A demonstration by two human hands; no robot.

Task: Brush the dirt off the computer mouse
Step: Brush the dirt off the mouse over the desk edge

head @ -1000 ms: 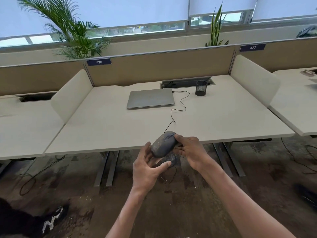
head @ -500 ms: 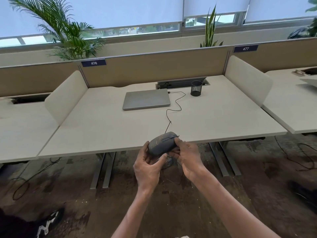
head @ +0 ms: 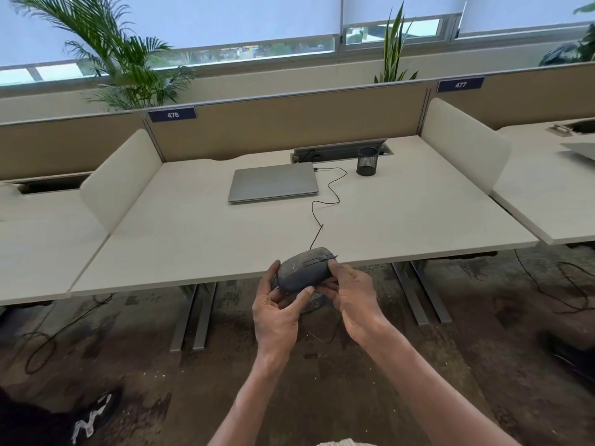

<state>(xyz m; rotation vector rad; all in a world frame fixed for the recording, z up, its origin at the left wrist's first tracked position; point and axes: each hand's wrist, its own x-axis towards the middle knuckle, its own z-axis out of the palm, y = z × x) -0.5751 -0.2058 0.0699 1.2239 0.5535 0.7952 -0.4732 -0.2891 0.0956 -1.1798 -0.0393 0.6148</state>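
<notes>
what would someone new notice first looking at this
Front and centre, a dusty dark mouse is held just off the near edge of the desk, the left hand cupping it from below and the right hand gripping its front end. Its thin cable snakes back across the desk toward a closed grey laptop, with a black mesh cup to the laptop's right.

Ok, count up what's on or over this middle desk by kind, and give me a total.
Computer mouse, held in both the left hand and right hand: 1
Closed laptop: 1
Mesh pen cup: 1
Cable: 1
Total: 4
</notes>
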